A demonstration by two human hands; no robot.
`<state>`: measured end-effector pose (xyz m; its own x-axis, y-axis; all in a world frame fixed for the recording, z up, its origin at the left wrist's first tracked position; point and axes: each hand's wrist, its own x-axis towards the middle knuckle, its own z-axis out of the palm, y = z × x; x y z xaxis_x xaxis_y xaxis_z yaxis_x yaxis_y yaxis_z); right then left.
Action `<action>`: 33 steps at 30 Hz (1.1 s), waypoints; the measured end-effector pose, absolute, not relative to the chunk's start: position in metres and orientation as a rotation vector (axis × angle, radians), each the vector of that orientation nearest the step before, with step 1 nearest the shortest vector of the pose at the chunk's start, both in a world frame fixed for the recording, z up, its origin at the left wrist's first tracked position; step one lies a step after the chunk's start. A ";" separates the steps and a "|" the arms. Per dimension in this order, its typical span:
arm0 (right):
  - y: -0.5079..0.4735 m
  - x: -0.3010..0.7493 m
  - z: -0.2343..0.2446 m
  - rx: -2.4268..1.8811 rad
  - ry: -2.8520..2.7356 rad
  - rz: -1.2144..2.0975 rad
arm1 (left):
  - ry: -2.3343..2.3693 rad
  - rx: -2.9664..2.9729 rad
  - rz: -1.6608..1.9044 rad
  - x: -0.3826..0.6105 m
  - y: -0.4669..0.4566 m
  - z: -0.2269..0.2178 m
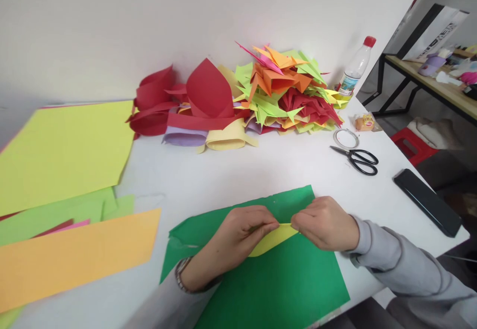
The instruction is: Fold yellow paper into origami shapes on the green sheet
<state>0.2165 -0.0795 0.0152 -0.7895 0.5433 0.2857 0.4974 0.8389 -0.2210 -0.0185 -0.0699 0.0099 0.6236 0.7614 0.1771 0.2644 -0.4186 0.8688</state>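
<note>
A small folded yellow paper lies over a large green sheet on the white table. My left hand pinches the yellow paper's left part with curled fingers. My right hand pinches its right tip, fingers pressed together. Both hands rest low on the green sheet, nearly touching each other. A bracelet shows on my left wrist.
A heap of folded coloured paper shapes and curled red sheets lie at the back. Yellow-green and orange sheets lie left. Scissors, a tape roll, a bottle and a black phone sit right.
</note>
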 end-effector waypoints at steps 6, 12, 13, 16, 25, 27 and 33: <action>-0.077 0.219 0.018 -0.835 -2.648 0.300 | 0.934 1.828 0.768 -0.022 -0.066 0.011; -0.077 0.220 0.017 -0.872 -2.599 0.422 | 1.031 1.748 0.802 -0.020 -0.067 0.012; -0.076 0.220 0.017 -0.880 -2.587 0.451 | 1.048 1.732 0.808 -0.020 -0.067 0.012; -0.076 0.220 0.017 -0.913 -2.557 0.502 | 1.091 1.660 0.826 -0.021 -0.067 0.012; -0.074 0.221 0.018 -0.967 -2.541 0.587 | 1.157 1.495 0.851 -0.019 -0.069 0.015; -0.074 0.221 0.018 -0.975 -2.541 0.596 | 1.164 1.457 0.840 -0.018 -0.069 0.016; -0.073 0.222 0.016 -0.984 -2.539 0.605 | 1.200 1.392 0.854 -0.020 -0.068 0.016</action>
